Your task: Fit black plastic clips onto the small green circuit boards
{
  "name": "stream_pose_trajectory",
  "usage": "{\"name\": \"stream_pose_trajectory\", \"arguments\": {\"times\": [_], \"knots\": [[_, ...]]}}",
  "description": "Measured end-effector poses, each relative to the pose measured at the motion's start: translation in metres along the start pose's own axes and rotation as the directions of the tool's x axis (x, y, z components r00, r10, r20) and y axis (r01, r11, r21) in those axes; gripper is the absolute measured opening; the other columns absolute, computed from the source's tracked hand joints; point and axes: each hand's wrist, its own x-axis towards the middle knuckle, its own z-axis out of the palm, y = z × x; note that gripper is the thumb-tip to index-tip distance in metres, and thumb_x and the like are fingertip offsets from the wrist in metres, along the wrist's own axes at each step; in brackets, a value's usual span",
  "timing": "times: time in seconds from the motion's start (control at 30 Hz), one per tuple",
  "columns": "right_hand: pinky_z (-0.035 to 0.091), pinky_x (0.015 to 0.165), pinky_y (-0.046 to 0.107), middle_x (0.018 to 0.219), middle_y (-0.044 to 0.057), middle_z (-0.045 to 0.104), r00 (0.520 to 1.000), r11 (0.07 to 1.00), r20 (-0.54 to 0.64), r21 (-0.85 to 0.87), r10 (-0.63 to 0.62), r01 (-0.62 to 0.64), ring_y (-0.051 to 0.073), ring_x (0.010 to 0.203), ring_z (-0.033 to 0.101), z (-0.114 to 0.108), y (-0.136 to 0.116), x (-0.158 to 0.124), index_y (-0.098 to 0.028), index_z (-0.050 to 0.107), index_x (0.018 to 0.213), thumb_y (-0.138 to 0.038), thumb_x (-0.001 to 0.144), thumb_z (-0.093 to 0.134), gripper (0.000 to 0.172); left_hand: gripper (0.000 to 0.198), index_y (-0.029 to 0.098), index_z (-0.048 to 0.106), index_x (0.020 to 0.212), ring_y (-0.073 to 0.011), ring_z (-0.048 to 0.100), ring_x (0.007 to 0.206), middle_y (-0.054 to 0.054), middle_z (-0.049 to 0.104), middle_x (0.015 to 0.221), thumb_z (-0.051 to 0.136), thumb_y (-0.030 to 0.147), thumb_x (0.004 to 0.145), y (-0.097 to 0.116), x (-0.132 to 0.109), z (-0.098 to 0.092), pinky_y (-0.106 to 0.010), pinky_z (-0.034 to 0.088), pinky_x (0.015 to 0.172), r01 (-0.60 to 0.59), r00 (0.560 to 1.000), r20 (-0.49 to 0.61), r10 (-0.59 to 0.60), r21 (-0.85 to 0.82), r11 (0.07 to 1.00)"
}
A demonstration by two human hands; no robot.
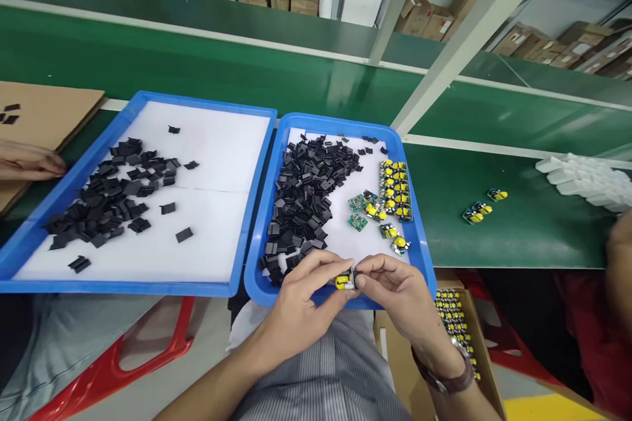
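Both my hands meet over the front edge of the right blue tray (261, 256). Between the fingertips of my left hand (309, 302) is a small circuit board part (344, 281) with a yellow component. My right hand (402, 296), with a watch at its wrist, pinches the right side of this same part; a dark piece shows at its top, partly covered by fingers. Inside the tray, a heap of black folded pieces (309, 184) lies on the left. Rows of yellow-topped boards (395, 189) stand at the right, with loose green boards (357, 222) beside them.
A second blue tray (197, 287) with black pieces lies to the left, near another person's hand (29, 161). Several boards (476, 212) and white pieces (587, 181) lie on the green bench (518, 243). A box of boards (486, 362) stands low right.
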Motion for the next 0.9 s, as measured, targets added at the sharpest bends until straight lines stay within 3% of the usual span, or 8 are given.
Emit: {"name": "stream_pose_trajectory", "arguments": {"times": [0.27, 0.57, 0.9], "knots": [[0.067, 0.067, 0.031, 0.077, 0.002, 0.078, 0.995, 1.000, -0.098, 0.020, 0.000, 0.002, 0.017, 0.067, 0.075, -0.002, 0.004, 0.005, -0.020, 0.078, 0.083, -0.034, 0.074, 0.094, 0.023, 0.042, 0.028, 0.070, 0.136, -0.0210, 0.068, 0.111, -0.008, 0.069, 0.120, 0.070, 0.015, 0.096, -0.005, 0.000, -0.001, -0.035, 0.059, 0.097, 0.047, 0.999, 0.018, -0.046, -0.057, 0.997], [0.062, 0.066, 0.028, 0.075, -0.001, 0.071, 0.987, 0.991, -0.094, -0.050, -0.131, 0.127, 0.014, 0.065, 0.072, 0.007, -0.001, 0.002, -0.021, 0.078, 0.084, -0.030, 0.080, 0.090, 0.016, 0.039, 0.029, 0.071, 0.132, -0.0198, 0.071, 0.106, -0.008, 0.067, 0.121, 0.071, 0.015, 0.095, -0.008, -0.001, 0.000, -0.032, 0.064, 0.088, 0.085, 0.996, 0.003, -0.085, -0.135, 0.987], [0.063, 0.058, 0.028, 0.065, -0.002, 0.073, 0.998, 0.998, -0.068, 0.067, 0.012, -0.008, 0.014, 0.055, 0.071, 0.007, 0.006, 0.001, -0.019, 0.074, 0.082, -0.034, 0.077, 0.093, 0.024, 0.048, 0.033, 0.069, 0.136, -0.0188, 0.069, 0.109, -0.007, 0.068, 0.121, 0.072, 0.011, 0.093, -0.008, 0.000, 0.000, -0.031, 0.062, 0.091, 0.051, 0.999, -0.008, -0.052, -0.075, 0.996]]}}
